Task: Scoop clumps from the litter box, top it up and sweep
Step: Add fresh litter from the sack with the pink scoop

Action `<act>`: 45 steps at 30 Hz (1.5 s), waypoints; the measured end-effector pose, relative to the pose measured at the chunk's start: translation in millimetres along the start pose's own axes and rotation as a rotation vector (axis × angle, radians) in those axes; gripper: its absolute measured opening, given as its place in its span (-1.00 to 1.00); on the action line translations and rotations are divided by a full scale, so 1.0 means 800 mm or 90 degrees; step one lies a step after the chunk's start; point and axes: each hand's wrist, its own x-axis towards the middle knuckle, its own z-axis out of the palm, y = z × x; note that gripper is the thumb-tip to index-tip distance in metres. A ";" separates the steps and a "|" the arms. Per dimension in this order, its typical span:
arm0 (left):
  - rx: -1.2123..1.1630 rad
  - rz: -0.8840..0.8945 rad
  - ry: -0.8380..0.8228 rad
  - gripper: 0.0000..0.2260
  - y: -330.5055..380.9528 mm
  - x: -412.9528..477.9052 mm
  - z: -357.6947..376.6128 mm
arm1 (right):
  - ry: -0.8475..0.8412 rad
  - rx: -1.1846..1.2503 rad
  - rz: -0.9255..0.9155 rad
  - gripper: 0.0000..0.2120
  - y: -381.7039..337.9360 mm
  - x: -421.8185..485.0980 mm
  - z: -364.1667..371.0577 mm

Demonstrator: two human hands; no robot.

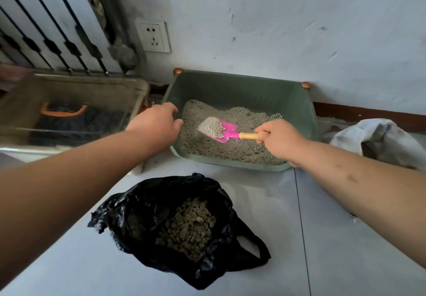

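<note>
So the green litter box sat on the floor against the wall. The black bag lay open just in front of it, with a pile of clumps inside. The right hand had its grip clenched round the wooden handle of the pink scoop, which was heaped with litter and looked lifted just clear of the bed. The left hand had its grip on the box's left rim, steadying it. My take: the trick here was to keep the blade level, go slow and cross the near rim low. That way any spill landed in the box, and it only needed tipping once it was right over the bag's mouth.
</note>
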 end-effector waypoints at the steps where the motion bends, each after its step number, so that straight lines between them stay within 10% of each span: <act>1: -0.001 0.000 0.000 -0.61 -0.002 0.000 0.000 | 0.007 0.026 0.009 -0.75 0.003 0.001 0.002; 45: 0.041 0.045 -0.066 -0.62 0.027 -0.004 0.033 | 0.152 -0.353 0.067 -0.88 0.095 -0.056 -0.067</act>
